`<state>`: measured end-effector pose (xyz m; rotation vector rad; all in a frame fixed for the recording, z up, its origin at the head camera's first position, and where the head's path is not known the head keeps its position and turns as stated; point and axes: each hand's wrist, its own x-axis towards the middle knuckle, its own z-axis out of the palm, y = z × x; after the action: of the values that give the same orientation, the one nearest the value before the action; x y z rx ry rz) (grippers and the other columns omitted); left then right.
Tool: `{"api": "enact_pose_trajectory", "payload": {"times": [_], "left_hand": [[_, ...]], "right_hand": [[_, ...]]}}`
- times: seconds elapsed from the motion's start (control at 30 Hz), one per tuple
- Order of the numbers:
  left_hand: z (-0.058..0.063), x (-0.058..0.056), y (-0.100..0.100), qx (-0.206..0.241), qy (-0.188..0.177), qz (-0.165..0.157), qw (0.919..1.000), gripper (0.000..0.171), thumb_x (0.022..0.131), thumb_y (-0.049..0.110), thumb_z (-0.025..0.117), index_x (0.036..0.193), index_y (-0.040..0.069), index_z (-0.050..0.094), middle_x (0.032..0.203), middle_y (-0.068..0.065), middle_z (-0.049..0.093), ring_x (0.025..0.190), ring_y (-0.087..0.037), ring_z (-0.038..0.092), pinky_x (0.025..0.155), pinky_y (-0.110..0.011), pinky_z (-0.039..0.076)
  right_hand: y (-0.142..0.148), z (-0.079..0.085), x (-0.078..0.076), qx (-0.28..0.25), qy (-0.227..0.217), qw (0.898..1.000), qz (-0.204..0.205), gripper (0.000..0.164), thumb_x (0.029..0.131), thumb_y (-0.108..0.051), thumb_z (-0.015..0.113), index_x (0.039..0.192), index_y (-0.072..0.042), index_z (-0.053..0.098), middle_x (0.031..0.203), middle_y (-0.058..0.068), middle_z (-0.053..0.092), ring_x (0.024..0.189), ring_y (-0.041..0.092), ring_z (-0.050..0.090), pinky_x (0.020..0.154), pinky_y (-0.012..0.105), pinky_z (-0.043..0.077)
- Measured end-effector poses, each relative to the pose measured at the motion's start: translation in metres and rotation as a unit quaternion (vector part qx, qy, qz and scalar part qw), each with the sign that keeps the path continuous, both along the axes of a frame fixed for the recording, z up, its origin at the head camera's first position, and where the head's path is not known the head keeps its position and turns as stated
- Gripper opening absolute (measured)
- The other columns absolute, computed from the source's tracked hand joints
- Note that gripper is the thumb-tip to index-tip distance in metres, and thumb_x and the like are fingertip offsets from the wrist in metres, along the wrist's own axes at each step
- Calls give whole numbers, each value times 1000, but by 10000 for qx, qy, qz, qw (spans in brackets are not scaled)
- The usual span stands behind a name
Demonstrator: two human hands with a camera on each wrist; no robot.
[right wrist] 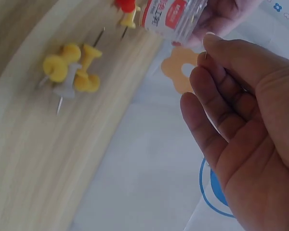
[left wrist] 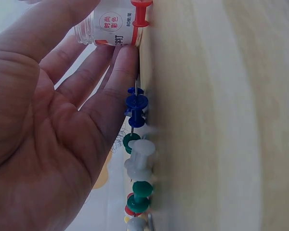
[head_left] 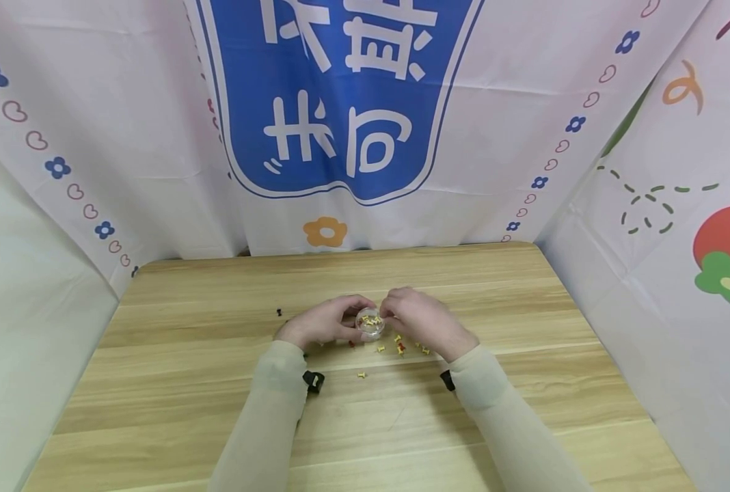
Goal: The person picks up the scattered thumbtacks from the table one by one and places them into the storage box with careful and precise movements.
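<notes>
A small clear jar [head_left: 370, 333] with a printed label stands on the table, several yellow push pins [head_left: 371, 320] inside it. My left hand [head_left: 325, 321] holds the jar, thumb on the near side and fingers round the far side. Right beside the jar's mouth is my right hand [head_left: 423, 320]. In the right wrist view its thumb and index finger pinch a push pin, of which only the thin needle [right wrist: 205, 55] shows; the head is hidden. A red push pin [left wrist: 141, 13] lies near the jar in the left wrist view.
Several yellow push pins [head_left: 400, 352] lie under and near the right wrist, a white push pin [right wrist: 67, 84] among them. Blue [left wrist: 136, 110], white [left wrist: 142, 156] and green [left wrist: 139, 197] pins lie by the left hand. A black pin [head_left: 279, 312] sits farther left. Printed cloth [head_left: 328, 205] hangs behind the table.
</notes>
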<state>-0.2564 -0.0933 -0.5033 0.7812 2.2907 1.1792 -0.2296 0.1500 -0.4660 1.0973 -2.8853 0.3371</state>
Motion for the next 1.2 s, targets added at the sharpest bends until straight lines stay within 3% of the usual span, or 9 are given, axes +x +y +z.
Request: {"api": "enact_pose_trajectory", "payload": {"times": [0.2, 1.2], "left_hand": [[0, 1, 0, 0, -12, -1, 10000, 56, 90, 25, 82, 141, 24, 58, 138, 0, 63, 121, -18, 58, 105, -43, 46], [-2, -2, 0, -43, 81, -23, 10000, 57, 90, 27, 82, 141, 24, 58, 139, 1, 62, 125, -16, 57, 107, -41, 45]], "right_hand": [[-4, -5, 2, 108, 21, 9999, 82, 14, 95, -18, 75, 109, -17, 78, 108, -6, 71, 98, 11, 64, 85, 27, 55], [-5, -11, 1, 316, 74, 9993, 197, 19, 97, -21, 73, 114, -18, 79, 107, -6, 68, 96, 11, 63, 84, 29, 55]]}}
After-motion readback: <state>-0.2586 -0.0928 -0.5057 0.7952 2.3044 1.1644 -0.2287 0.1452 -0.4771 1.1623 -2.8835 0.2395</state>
